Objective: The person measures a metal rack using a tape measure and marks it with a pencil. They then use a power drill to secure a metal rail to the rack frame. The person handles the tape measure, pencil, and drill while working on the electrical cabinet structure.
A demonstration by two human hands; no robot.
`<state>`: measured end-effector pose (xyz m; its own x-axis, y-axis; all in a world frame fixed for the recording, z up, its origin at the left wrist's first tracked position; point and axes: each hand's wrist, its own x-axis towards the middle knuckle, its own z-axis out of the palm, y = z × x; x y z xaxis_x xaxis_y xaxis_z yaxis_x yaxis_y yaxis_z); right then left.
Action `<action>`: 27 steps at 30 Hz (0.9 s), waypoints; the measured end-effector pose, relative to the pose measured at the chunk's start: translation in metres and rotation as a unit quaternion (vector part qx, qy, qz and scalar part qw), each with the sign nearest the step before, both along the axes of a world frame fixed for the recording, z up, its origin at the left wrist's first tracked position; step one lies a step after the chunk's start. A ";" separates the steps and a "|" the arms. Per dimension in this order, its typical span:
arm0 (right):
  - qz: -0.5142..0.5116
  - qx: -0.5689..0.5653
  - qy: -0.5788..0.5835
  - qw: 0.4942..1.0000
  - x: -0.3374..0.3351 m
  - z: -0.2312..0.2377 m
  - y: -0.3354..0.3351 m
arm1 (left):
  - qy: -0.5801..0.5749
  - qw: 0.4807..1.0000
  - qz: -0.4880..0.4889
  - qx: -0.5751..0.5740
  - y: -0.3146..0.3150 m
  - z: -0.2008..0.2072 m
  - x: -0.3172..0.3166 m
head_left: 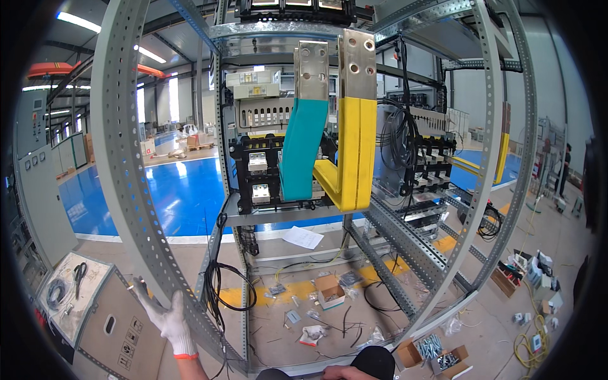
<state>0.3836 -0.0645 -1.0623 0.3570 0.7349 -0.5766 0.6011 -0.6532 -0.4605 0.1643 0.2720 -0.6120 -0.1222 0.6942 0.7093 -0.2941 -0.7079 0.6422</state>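
Note:
My left hand (170, 322), in a white glove with dark fingertips, is raised at the lower left beside a perforated grey post (136, 209) of the cabinet frame. Its fingers are stretched and apart, the thumb close to or against the post. A small pale, stick-like thing shows by the fingertips, too small to name. My right hand (345, 372) is bare and low between my knees; the bottom edge cuts it off and hides its fingers. Ahead stand a green-sleeved busbar (303, 149) and yellow-sleeved busbars (356, 152) with drilled bare metal ends, in front of black switchgear (258, 171).
Boxes of bolts (430, 347) lie near my right knee. An open carton (330, 291), scraps and a paper sheet (303, 237) lie on the floor. Black cables (221, 285) hang at the left post. A large carton (111, 323) stands left; tools (506, 275) lie right.

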 end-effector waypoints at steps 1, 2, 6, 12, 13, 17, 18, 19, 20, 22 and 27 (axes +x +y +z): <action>0.022 0.004 -0.003 1.000 -0.001 0.000 0.005 | -0.002 1.000 0.002 0.001 0.001 -0.001 -0.001; 0.015 -0.008 0.004 1.000 -0.001 0.001 0.006 | -0.006 1.000 0.001 0.003 0.002 -0.001 -0.002; 0.024 -0.037 0.025 0.999 -0.029 0.069 0.019 | -0.001 1.000 0.013 -0.021 0.002 -0.003 -0.018; 0.022 -0.018 0.047 0.999 -0.022 0.054 0.020 | -0.013 1.000 0.000 -0.023 -0.001 0.000 -0.011; 0.022 -0.012 0.042 0.999 -0.021 0.048 0.020 | -0.004 1.000 0.011 -0.016 0.003 -0.003 -0.011; -0.006 -0.025 0.061 0.998 -0.023 0.042 0.021 | -0.006 1.000 0.007 -0.024 0.002 -0.004 -0.014; -0.004 -0.022 0.058 0.998 -0.022 0.039 0.020 | 0.000 1.000 0.018 -0.016 0.003 -0.005 -0.014; -0.002 -0.020 0.056 0.998 -0.020 0.035 0.019 | 0.007 1.000 0.028 -0.008 0.005 -0.006 -0.014; 0.007 -0.006 0.055 0.998 -0.019 0.032 0.019 | 0.013 0.999 0.038 -0.001 0.007 -0.007 -0.014; 0.023 0.021 0.055 0.998 -0.014 0.022 0.018 | -0.019 1.000 -0.004 -0.016 -0.002 0.000 -0.010; 0.063 0.000 0.035 0.997 -0.019 0.016 0.026 | -0.021 1.000 0.003 -0.020 0.000 -0.003 -0.019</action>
<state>0.3641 -0.0385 -1.0468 0.2210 0.7716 -0.5964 0.6439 -0.5748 -0.5050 0.1449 0.2724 -0.6145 -0.1553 0.7212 0.6751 -0.3180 -0.6835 0.6570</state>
